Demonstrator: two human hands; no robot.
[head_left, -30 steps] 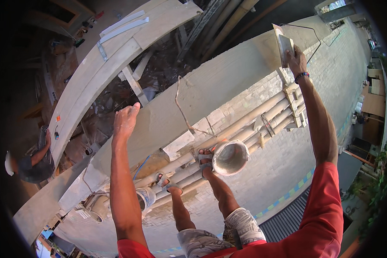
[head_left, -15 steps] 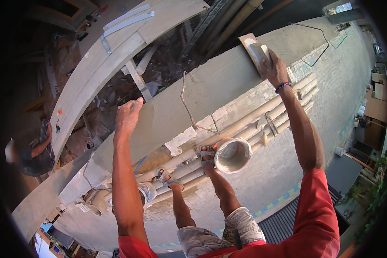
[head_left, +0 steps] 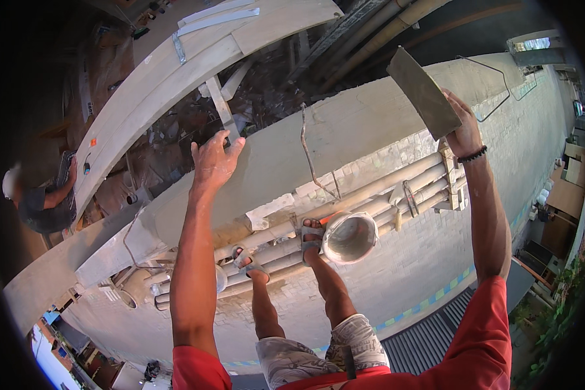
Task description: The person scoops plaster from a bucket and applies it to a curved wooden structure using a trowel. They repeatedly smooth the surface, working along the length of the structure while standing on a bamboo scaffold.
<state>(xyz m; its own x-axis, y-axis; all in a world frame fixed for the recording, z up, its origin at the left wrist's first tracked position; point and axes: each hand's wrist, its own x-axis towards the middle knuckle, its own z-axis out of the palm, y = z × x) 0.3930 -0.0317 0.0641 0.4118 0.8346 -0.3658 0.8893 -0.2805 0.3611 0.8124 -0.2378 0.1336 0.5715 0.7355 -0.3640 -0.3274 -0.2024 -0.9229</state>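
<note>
My right hand (head_left: 465,130) grips a plastering float (head_left: 424,94), its flat, mortar-grey face tilted up above the ledge. The float looks lifted off the surface. Fingers spread, my left hand (head_left: 216,161) is held over the near-left part of the ledge and holds nothing. Smooth grey wet mortar (head_left: 351,117) coats the top of the long ledge between and beyond my hands. A bent rod (head_left: 310,149) sticks up from the ledge, between both hands. Below, a mortar-stained white bucket (head_left: 372,227) rests beside my sandalled feet on the poles.
I stand on a scaffold of bamboo poles (head_left: 286,247) along the wall. A small trowel (head_left: 398,218) hangs by the poles right of the bucket. Another bent wire (head_left: 507,84) juts out at far right. Past the ledge are a curved plank form (head_left: 143,97) and another person (head_left: 42,208).
My right hand has raised the float off the mortar and turned its face toward view. My left hand has moved slightly right and its fingers have spread.
</note>
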